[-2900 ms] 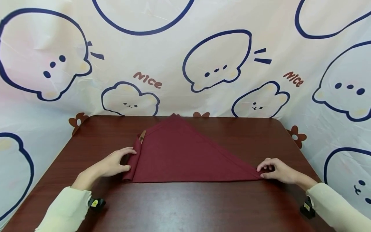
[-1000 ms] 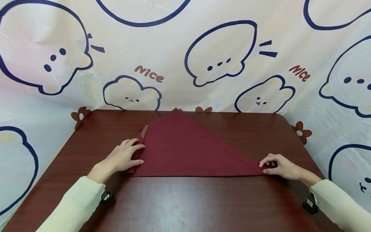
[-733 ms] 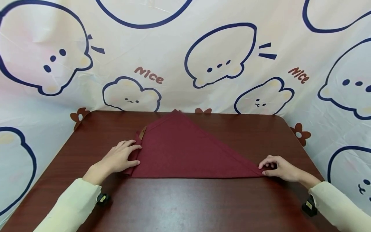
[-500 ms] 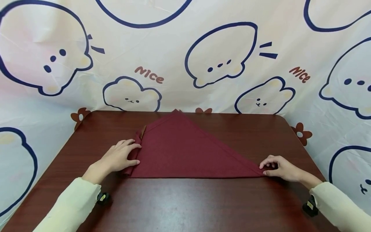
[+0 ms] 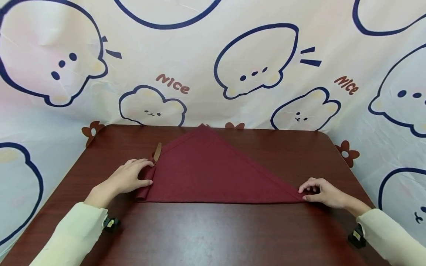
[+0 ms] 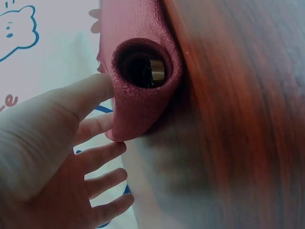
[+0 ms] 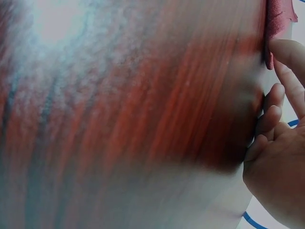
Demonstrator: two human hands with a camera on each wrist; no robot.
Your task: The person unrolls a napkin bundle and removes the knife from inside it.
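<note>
Near: brown table [image 5: 199, 236] | on my remote feed, the right hand [image 5: 324, 194] pinches the right corner of the maroon cloth [image 5: 213, 173], spread on the wood | left hand [image 5: 124, 179], fingers loose and spread, rests on its rolled left edge [image 5: 144, 193] | beyond, a tan piece [image 5: 158, 152] projects from it | far: printed backdrop [image 5: 199, 70]

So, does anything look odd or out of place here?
One thing: a tan object sticks out past the far end of the rolled part of the red cloth, beyond the left hand, breaking the cloth's otherwise neat outline. It may be deliberate. I see no spill or damage.
</note>
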